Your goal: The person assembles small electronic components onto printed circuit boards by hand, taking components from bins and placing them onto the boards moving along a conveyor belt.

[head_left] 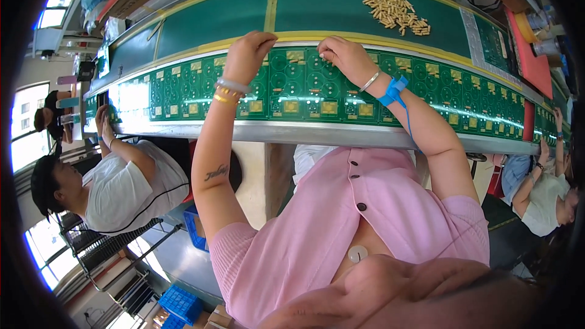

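Note:
A row of green circuit boards (298, 85) lies along the metal-edged bench in front of me, with round outlines and gold-coloured patches on it. Over the far edge of the boards, my left hand (247, 58) is closed in a pinch, its fingertips by the yellow tape strip. My right hand (350, 61) also pinches, above a board a little to the right. Anything between the fingers of either hand is too small or hidden to name. Behind my right hand, small tan cylindrical parts (396, 13) are heaped on the green mat (329, 9).
A blue wrist strap (395, 90) with a cord circles my right wrist. The metal rail (268, 131) runs along the near bench edge. One person (122, 189) sits at the left, others at the far right (542, 195). A red panel (529, 55) stands at the right.

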Action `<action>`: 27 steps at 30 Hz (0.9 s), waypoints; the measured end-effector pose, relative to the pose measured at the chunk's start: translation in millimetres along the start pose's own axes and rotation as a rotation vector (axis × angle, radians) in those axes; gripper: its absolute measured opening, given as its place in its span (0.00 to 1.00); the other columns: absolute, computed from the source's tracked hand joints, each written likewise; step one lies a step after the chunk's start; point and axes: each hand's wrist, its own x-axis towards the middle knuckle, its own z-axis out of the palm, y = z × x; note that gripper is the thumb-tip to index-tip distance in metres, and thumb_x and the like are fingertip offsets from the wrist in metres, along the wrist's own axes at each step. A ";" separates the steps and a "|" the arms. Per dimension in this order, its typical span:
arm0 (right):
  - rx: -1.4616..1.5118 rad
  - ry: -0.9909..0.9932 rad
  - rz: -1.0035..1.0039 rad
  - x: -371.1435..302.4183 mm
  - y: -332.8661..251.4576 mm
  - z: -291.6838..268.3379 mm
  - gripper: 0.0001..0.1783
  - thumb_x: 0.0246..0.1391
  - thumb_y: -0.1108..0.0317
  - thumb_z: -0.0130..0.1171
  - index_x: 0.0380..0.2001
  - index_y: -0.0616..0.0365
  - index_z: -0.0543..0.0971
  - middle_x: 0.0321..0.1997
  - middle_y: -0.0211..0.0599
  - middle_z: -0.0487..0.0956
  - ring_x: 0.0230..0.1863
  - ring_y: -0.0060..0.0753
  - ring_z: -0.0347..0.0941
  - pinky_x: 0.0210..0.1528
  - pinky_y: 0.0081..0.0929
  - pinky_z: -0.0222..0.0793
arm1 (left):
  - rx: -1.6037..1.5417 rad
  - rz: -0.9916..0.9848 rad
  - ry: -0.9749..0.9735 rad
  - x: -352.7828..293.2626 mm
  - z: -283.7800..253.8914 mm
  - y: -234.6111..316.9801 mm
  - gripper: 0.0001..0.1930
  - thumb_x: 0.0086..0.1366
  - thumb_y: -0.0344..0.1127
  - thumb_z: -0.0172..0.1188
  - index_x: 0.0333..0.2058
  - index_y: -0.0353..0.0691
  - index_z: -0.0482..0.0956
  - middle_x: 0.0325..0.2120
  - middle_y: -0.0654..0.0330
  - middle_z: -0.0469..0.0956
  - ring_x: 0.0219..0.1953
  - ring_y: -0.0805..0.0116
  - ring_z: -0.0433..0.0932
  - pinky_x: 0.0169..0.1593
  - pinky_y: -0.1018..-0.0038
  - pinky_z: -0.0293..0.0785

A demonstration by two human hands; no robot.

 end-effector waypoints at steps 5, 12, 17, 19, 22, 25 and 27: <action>0.039 -0.197 0.176 13.0 -24.8 18.9 0.07 0.53 0.66 0.51 0.31 0.57 0.73 0.24 0.37 0.75 0.25 0.35 0.73 0.28 0.26 0.68 | -0.142 -0.237 0.020 -70.6 -22.6 -42.4 0.06 0.54 0.31 0.59 0.30 0.37 0.79 0.27 0.56 0.78 0.28 0.65 0.78 0.32 0.75 0.72; -0.001 -0.118 -0.004 3.4 -21.8 23.7 0.08 0.50 0.69 0.53 0.36 0.55 0.74 0.33 0.35 0.74 0.33 0.37 0.72 0.34 0.27 0.68 | -0.183 -0.341 0.095 -99.7 -14.3 -59.4 0.07 0.51 0.30 0.62 0.30 0.36 0.80 0.24 0.56 0.79 0.25 0.71 0.78 0.31 0.79 0.73; -0.005 -0.121 0.041 1.1 -23.6 16.5 0.09 0.50 0.71 0.53 0.36 0.55 0.74 0.32 0.34 0.74 0.32 0.35 0.72 0.33 0.27 0.67 | -0.120 -0.387 0.072 -98.2 -14.6 -59.1 0.07 0.51 0.30 0.63 0.29 0.36 0.80 0.22 0.56 0.79 0.24 0.71 0.79 0.31 0.79 0.73; 0.009 -0.159 0.102 1.3 -25.1 15.7 0.07 0.51 0.70 0.51 0.35 0.54 0.74 0.33 0.35 0.74 0.35 0.40 0.72 0.36 0.32 0.68 | -0.114 -0.370 0.081 -98.6 -12.8 -62.5 0.07 0.51 0.31 0.63 0.29 0.36 0.80 0.22 0.56 0.79 0.24 0.71 0.79 0.31 0.79 0.73; -0.007 -0.143 0.062 0.0 -24.8 18.4 0.07 0.51 0.70 0.51 0.35 0.54 0.74 0.33 0.35 0.75 0.35 0.40 0.72 0.35 0.32 0.68 | -0.116 -0.348 0.096 -98.7 -11.2 -67.6 0.07 0.51 0.31 0.63 0.29 0.36 0.80 0.23 0.57 0.79 0.24 0.71 0.79 0.31 0.79 0.73; -0.007 -0.124 0.048 -2.0 -23.6 21.4 0.08 0.50 0.72 0.52 0.35 0.55 0.74 0.32 0.34 0.75 0.33 0.36 0.73 0.34 0.28 0.68 | -0.116 -0.332 0.097 -98.4 -11.7 -67.5 0.07 0.50 0.31 0.63 0.29 0.36 0.80 0.23 0.57 0.79 0.24 0.71 0.78 0.31 0.79 0.73; -0.015 -0.125 0.045 -2.8 -22.2 21.4 0.08 0.50 0.71 0.52 0.35 0.55 0.74 0.33 0.34 0.75 0.34 0.36 0.73 0.35 0.28 0.68 | -0.106 -0.319 0.092 -98.2 -13.0 -65.8 0.07 0.50 0.31 0.63 0.29 0.37 0.80 0.23 0.57 0.79 0.25 0.71 0.78 0.31 0.79 0.73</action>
